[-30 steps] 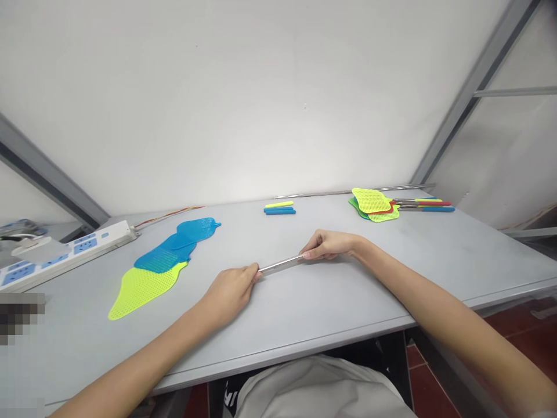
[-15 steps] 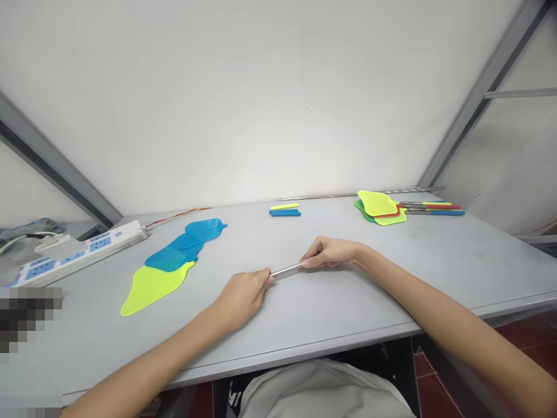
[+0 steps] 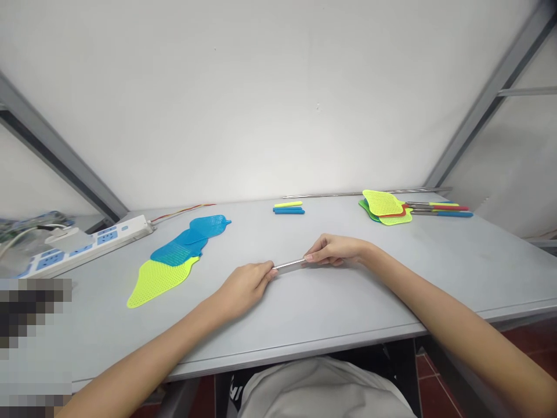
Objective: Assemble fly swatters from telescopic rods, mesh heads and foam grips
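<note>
Between my two hands runs a thin silvery metal rod [image 3: 289,264], held just above the table near its middle. My left hand [image 3: 250,283] is closed round the rod's left end, fingers pressed together. The right end is pinched by the thumb and fingers of my right hand [image 3: 331,251]. Both rod ends are hidden inside the hands. To the left lie loose fly swatter heads: a yellow-green one [image 3: 162,281] nearest, and overlapping blue ones [image 3: 177,248] behind it. Beyond my hands, short blue handle sleeves [image 3: 289,211] and a yellow one [image 3: 289,204] lie side by side.
Several fly swatters with handles [image 3: 385,206] are stacked at the back right. Long thin metal rods [image 3: 322,195] lie along the wall. At the left stands a white power strip [image 3: 104,241] with a plugged-in adapter. The grey table's front edge [image 3: 304,346] is close to my body.
The whole view has shifted slightly. My hands keep the same hold on the rod, and the things on the table have not visibly moved.
</note>
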`<state>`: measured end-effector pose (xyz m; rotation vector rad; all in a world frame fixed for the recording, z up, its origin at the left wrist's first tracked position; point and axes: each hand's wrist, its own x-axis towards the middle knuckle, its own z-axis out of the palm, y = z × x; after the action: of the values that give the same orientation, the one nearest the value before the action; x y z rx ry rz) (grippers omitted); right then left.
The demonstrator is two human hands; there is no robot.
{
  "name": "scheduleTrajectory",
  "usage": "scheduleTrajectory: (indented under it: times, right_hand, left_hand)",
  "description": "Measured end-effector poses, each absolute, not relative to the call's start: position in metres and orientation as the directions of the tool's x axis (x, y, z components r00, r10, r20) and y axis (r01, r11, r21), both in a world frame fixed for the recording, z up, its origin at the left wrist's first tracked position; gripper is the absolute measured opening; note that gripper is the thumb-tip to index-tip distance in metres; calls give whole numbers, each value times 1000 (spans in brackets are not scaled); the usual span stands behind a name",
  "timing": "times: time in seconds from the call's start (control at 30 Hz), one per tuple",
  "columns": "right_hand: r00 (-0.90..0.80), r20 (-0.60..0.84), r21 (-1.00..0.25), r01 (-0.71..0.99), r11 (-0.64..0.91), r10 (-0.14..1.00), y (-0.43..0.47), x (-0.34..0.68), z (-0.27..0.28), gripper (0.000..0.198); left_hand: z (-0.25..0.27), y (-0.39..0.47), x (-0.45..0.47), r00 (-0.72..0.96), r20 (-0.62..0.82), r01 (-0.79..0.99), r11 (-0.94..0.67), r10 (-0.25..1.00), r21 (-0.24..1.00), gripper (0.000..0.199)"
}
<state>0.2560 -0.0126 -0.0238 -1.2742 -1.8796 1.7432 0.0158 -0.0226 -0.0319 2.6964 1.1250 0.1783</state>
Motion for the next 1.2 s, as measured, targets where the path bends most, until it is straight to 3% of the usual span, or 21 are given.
scheduleTrajectory:
  times: [0.47,0.87,1.2]
  right_hand:
    - [-565,-312,-918,386,-89,764,-10,266,-15,36]
    - [-619,-358,-887,460,-47,699,-9,264,-20,40]
    - [-606,-330,-888,459,-21,724,-12,260,-23,42]
  left_hand:
    - [-21,-19,11,706,46,623,-651,707,433,29]
    - [-22,-20,11,777,-12,597,-732,629,329,35]
    - [-32,-21,11,773,20,610,-753,633,246,32]
